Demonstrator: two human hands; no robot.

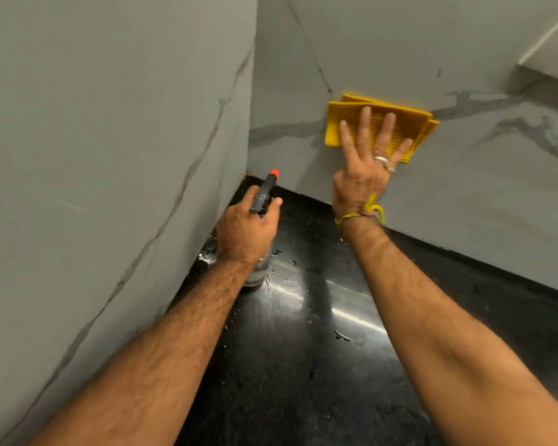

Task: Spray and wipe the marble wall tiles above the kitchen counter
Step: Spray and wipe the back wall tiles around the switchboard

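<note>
A folded yellow cloth (406,123) lies flat against the marble back wall (464,175), just above the counter. My right hand (364,162) presses on it with straight, spread fingers. My left hand (247,231) grips a spray bottle (266,191) with a dark head and an orange nozzle tip, held near the corner where the two walls meet. The nozzle points toward the corner. The bottle's lower body is mostly hidden behind my hand.
The marble side wall (94,188) fills the left of the view. A glossy black counter (303,349) runs below, with water drops and small wet patches near the corner. The underside of a cabinet (551,43) shows at the top right.
</note>
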